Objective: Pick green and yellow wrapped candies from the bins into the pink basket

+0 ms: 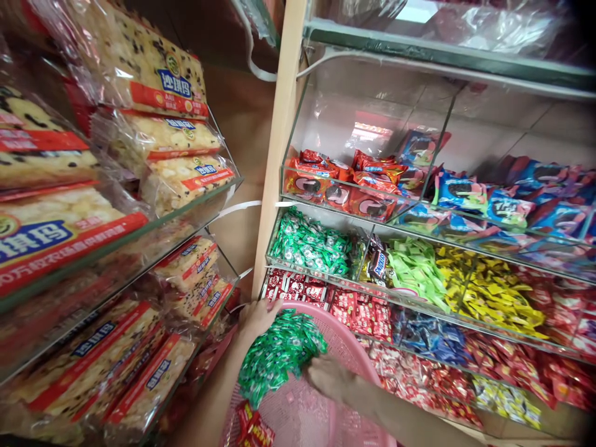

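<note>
A round pink plastic basket (358, 357) is tilted below the shelves. Inside it a heap of green-wrapped candies (284, 347) lies against the far left side, with a few red-wrapped candies (254, 428) nearer me. My left hand (261, 318) is closed on the basket's far left rim, its fingertips partly hidden. Down in the basket, my right hand (328, 375) has its fingers curled at the right edge of the green heap. Whatever those fingers may hold is hidden. Just beyond the basket, a glass bin holds more green-wrapped candies (310, 245).
Glass-fronted shelves hold yellow candies (484, 285), light green candies (416, 270), a Snickers bar (378, 264) and blue snack packs (465, 192). A wooden post (274, 136) divides them from left shelves stacked with packaged puffed-grain cakes (162, 81). Glass edges lie close on both sides.
</note>
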`<state>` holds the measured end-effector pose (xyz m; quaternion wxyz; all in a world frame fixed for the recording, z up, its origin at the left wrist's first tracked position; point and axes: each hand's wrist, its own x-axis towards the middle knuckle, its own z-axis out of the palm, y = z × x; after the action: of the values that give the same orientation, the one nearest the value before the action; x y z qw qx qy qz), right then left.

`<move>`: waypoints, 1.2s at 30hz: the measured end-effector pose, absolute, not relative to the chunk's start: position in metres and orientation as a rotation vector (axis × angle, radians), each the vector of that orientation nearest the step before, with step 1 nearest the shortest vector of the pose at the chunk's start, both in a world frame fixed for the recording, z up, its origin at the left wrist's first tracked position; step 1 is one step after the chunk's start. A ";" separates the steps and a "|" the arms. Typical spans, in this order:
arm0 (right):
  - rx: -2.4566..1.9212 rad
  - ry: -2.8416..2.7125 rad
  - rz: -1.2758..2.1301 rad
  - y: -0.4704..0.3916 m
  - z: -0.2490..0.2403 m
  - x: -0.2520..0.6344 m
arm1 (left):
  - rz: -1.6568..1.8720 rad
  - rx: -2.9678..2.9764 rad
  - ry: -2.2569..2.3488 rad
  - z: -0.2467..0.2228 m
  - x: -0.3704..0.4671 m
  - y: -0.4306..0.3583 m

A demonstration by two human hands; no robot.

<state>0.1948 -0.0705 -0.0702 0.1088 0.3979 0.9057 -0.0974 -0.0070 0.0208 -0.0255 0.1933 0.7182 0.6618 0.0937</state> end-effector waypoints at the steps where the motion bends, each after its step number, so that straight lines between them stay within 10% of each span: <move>1: 1.149 2.651 -0.232 -0.068 -0.070 0.193 | 0.264 2.018 1.859 -0.025 -0.007 0.021; 14: 1.217 2.593 -0.214 -0.072 -0.037 0.182 | 0.241 1.945 1.879 -0.018 -0.008 0.018; 26: 2.080 2.583 0.094 0.000 0.152 0.191 | 0.260 1.972 1.869 -0.026 -0.011 0.018; 36: 2.324 2.088 0.044 0.046 0.149 0.182 | 0.248 1.984 1.858 -0.023 -0.009 0.017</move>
<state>0.1824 0.0463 0.1495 0.0086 0.7437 0.6683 0.0142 -0.0091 0.0170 -0.0228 0.2044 0.7115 0.6663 0.0891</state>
